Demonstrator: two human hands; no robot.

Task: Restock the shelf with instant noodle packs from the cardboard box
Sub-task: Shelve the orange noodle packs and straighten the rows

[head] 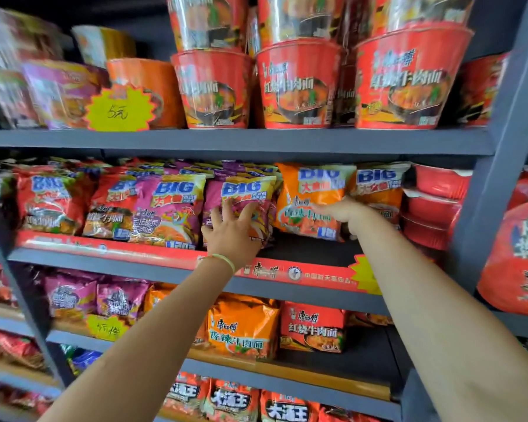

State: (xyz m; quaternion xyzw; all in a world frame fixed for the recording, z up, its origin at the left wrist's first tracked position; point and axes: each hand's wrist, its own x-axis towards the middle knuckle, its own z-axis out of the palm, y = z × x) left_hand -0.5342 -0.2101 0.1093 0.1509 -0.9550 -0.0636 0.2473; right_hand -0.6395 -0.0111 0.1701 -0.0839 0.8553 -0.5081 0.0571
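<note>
on the middle shelf (153,257) of a grey metal rack, straight ahead, both of a person's bare arms reach forward to a row of upright instant noodle packs. left hand (230,229), with a pale green band at the wrist, lies flat with fingers spread and straight against the front of a purple noodle pack (241,194); the palm covers the pack's lower half and the pack stands just behind the hand, near the shelf's front edge. right hand (337,210) reaches further in and to the right, touching the front of an orange noodle pack (313,190) that stands just right of the purple one; its fingers are blurred and partly turned away, so whether they grip the pack or only rest on it cannot be told, though they seem to curl at its lower right side. more purple and red packs stand to the left along the same shelf. red noodle tubs (299,86) line the shelf above, beside a yellow star price tag (119,109). further packs fill the lower shelves. right of the orange packs sit stacked red bowls (433,202).
</note>
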